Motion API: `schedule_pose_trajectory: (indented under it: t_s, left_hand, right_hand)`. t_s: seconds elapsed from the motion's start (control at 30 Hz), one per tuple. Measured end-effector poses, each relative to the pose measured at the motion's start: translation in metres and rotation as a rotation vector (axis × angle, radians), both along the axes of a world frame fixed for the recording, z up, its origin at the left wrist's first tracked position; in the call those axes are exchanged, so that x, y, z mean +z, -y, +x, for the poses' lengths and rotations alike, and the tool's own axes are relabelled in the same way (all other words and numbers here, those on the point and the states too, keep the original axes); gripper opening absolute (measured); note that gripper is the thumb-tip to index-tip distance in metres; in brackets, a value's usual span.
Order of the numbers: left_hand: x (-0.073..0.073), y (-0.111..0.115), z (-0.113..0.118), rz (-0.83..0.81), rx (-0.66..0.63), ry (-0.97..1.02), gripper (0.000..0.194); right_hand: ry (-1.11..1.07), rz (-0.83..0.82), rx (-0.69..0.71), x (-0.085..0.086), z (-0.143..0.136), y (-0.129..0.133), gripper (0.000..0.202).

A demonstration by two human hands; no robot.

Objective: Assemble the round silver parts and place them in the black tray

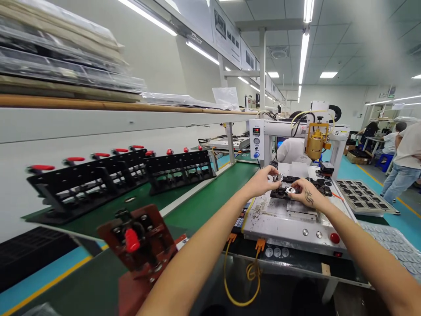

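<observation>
The left hand [264, 181] pinches a round metal part [278, 177] behind the left end of the black fixture [278, 193], while the right hand [304, 193] grips a silver disc [290, 190] on it that uneven finger pressure could tilt.

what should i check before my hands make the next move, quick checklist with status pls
1. Left hand has its part: ok, fingers at a round metal part.
2. Right hand has its part: ok, fingers at a silver part by the black fixture.
3. Both parts seated flat: cannot tell, fingers cover too much.
4. Hands clear of the gold-coloured head: ok, it hangs above and beyond them.
5. Red button uncovered: ok, nothing lies over it.
6. Yellow cable off the machine's top: ok, it loops below the front edge.
</observation>
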State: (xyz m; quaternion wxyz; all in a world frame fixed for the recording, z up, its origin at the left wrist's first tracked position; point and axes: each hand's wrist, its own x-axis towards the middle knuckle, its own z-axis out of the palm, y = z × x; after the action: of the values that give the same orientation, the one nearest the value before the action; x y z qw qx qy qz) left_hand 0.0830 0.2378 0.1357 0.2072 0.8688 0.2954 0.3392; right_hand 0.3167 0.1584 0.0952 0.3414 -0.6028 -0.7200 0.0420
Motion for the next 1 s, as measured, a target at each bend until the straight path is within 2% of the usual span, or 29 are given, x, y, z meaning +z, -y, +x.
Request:
schedule_pose_trajectory:
  t_s: [0.13,0.23,0.33,0.43,0.57,0.67,0.77,0.87,0.93,1.0]
  left_hand:
    - [0.007,0.047,-0.036,0.008,-0.032,0.177,0.033]
    - [0.003,0.080,-0.066,0.031,0.006,0.223,0.033]
    - [-0.006,0.100,-0.089,0.020,0.059,0.219,0.034]
    - [-0.016,0.109,-0.094,-0.014,0.077,0.253,0.035]
    - [-0.026,0.115,-0.075,-0.070,0.014,0.331,0.036]
    - [-0.038,0.124,-0.066,-0.109,0.003,0.349,0.035]
    - [-0.057,0.135,-0.076,-0.131,0.063,0.340,0.033]
    - [-0.083,0.142,-0.094,-0.163,0.123,0.318,0.031]
    - [-0.103,0.145,-0.100,-0.214,0.122,0.290,0.031]
    - [-0.124,0.147,-0.094,-0.282,0.068,0.250,0.031]
  right_hand:
    - [0.074,-0.144,0.049,0.001,-0.008,-0.051,0.027]
    - [0.117,-0.225,0.088,0.000,-0.010,-0.064,0.028]
    - [0.152,-0.244,0.101,-0.002,-0.009,-0.065,0.023]
    - [0.186,-0.231,0.079,-0.005,-0.010,-0.067,0.020]
    - [0.212,-0.155,0.017,-0.006,-0.016,-0.064,0.021]
    - [0.192,-0.021,-0.049,-0.005,-0.008,-0.034,0.030]
    - [0.142,0.128,-0.142,-0.014,0.023,0.032,0.037]
    - [0.066,0.354,-0.325,-0.044,0.065,0.113,0.034]
    - [0.061,0.384,-0.496,-0.072,0.089,0.157,0.038]
    - [0.063,0.358,-0.632,-0.099,0.105,0.184,0.049]
